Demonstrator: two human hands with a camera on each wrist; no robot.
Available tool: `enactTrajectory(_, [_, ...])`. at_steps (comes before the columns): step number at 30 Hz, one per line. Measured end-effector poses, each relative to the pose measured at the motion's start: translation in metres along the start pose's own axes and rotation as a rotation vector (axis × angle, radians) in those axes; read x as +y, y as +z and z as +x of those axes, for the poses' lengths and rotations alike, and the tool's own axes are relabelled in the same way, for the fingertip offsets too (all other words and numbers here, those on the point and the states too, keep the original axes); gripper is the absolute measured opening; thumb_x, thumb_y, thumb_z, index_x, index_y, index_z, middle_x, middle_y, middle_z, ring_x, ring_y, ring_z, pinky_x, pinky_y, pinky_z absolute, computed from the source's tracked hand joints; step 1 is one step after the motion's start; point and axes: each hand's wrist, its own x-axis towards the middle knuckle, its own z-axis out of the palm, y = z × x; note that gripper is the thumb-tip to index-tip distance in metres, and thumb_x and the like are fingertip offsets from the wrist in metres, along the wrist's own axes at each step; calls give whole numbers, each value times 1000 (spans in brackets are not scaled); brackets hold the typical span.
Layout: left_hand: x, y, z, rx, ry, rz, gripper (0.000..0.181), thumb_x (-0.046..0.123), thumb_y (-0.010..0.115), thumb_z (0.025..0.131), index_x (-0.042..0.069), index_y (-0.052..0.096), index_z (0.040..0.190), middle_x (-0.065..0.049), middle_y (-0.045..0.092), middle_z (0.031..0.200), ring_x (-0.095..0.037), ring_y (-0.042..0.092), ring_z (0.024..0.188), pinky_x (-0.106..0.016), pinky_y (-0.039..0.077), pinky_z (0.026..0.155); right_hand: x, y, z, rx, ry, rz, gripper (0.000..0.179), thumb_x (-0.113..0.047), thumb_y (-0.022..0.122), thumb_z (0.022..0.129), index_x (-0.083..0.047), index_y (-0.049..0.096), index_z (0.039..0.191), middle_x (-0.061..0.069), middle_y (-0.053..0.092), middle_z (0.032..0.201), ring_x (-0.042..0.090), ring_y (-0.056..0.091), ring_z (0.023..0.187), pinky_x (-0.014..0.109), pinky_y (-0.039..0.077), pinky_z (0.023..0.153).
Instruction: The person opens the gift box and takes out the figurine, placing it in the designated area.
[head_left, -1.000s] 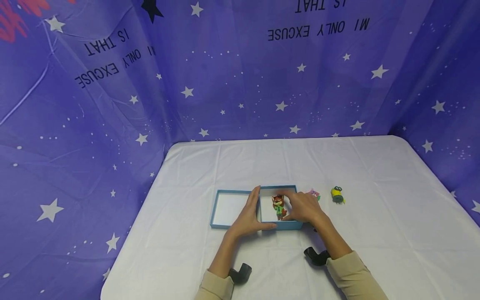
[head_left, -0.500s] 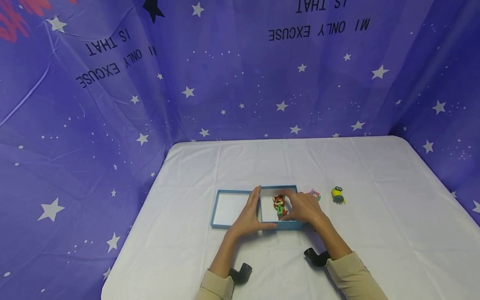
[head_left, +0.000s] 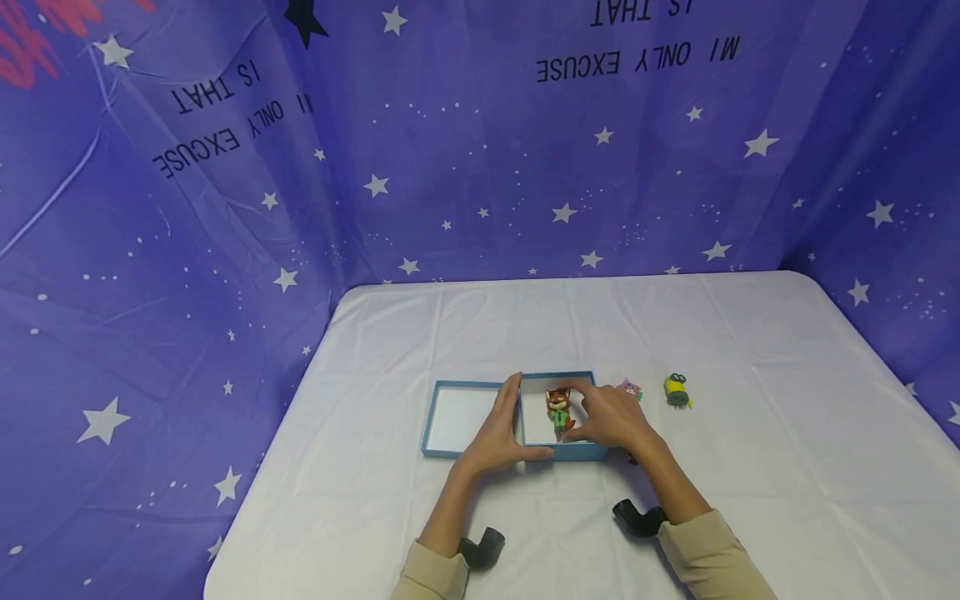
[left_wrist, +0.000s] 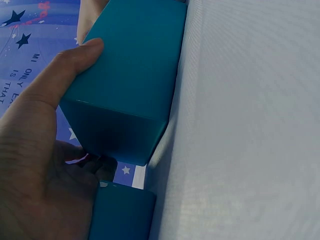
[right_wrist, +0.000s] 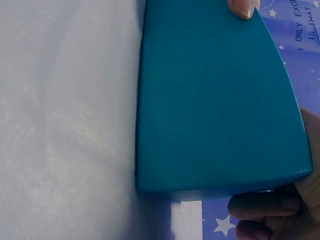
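A blue box with a white inside stands on the table, its opening facing up. My left hand grips its left end, thumb along the front wall and fingers reaching to the back corner. Inside lies a fox figurine in a green shirt, face up. My right hand reaches over the right wall, index finger at the fox's head and thumb near its feet, pinching it. In the right wrist view, the other fingers curl outside the box's end wall.
A shallow blue lid with a white inside lies left of the box, close to the left hand. Right of the box are a small pink figurine, partly hidden by the right hand, and a yellow one-piece Minion figurine. Purple star-printed cloth surrounds the white table.
The right forearm has shifted slightly to the right. Both hands keep nearly the same place at the box, and the fox figurine stays almost where it was.
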Motion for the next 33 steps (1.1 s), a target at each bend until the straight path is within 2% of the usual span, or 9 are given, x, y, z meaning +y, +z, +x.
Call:
enactTrajectory(5, [-1,1,0,1,-9,0,120,42,82,65,8,3,149,-14,8,152,-27,14,138,-45,26,106,1,0,-1,20,-11,15,80,-52,83,54,-21,58,123,-7,50,63,10,39,50,26,31,42])
enactTrajectory(10, [-2,1,-1,1,2,-3,119,42,82,66,5,4,148,-16,7,152,-28,13,138,-45,26,106,2,-1,-3,53,-38,13,79,-55,82,54,-20,60,121,-9,44,59,9,35,47,25,28,42])
enactTrajectory(13, [-3,1,-1,-4,6,-4,119,42,81,66,7,3,149,-16,6,152,-28,12,138,-45,25,106,2,0,-2,79,-58,3,79,-56,82,54,-21,61,121,-10,41,55,8,31,45,25,26,42])
enactTrajectory(18, [-3,1,-1,-10,-1,-2,119,42,81,66,10,2,149,-15,6,152,-27,12,138,-45,25,106,4,1,-2,112,-78,-17,79,-58,81,53,-21,61,120,-12,39,52,8,30,45,28,25,52])
enactTrajectory(23, [-2,0,0,-18,-9,-4,119,42,82,66,7,4,149,-15,6,152,-28,13,138,-45,25,106,5,2,-3,121,-80,-22,79,-59,81,53,-20,62,120,-12,39,51,9,31,45,31,25,57])
enactTrajectory(29, [-1,0,1,-23,-1,3,120,42,82,66,4,4,148,-16,7,152,-28,13,138,-44,25,107,5,-5,-3,127,-77,11,77,-54,82,55,-19,61,121,-12,36,48,8,28,42,31,26,59])
enactTrajectory(33, [-1,-2,2,-22,0,7,120,43,81,66,5,3,148,-16,6,152,-28,13,138,-44,25,106,4,-12,-2,150,-87,55,75,-50,83,57,-21,60,121,-12,35,47,7,26,42,30,26,55])
